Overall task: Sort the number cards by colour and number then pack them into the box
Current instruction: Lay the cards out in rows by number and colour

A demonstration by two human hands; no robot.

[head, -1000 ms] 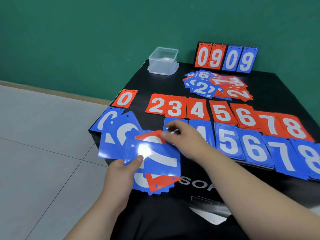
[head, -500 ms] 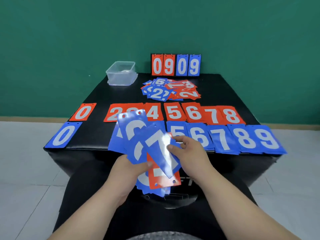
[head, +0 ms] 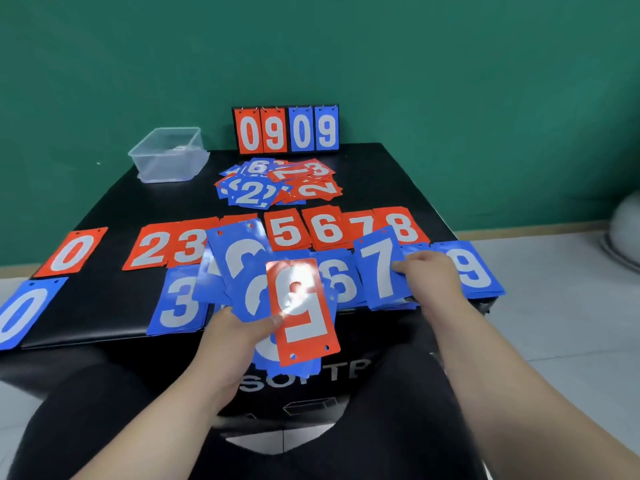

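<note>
The left grip (head: 235,341) is clenched on a fan (head: 242,268) of cards above the near edge of the bench (head: 104,320), thumb pressed on the front. Most of the fan is blue. A red 5 (head: 303,310) lies on top, turned upside down, its punched holes towards the person.

The right grip (head: 433,278) pinches a blue 7 (head: 381,271) by its right edge. The card is tilted over the blue row (head: 180,303), between the 6 and the 9 – whether it rests on the pile beneath I cannot tell.

The blue row runs along the near edge: 0 at far left, then 3, 6 and 9 showing, the rest hidden by the fan and grips. Just behind it the red row (head: 287,232) shows 0, 2, 3, 5, 6, 7, 8.

Further back lies a mixed heap (head: 277,183) of unsorted red and blue cards. The clear box (head: 169,154) stands at the far left corner – well apart from both grips. A scoreboard (head: 285,129) reading 0909 stands upright at the back.
</note>
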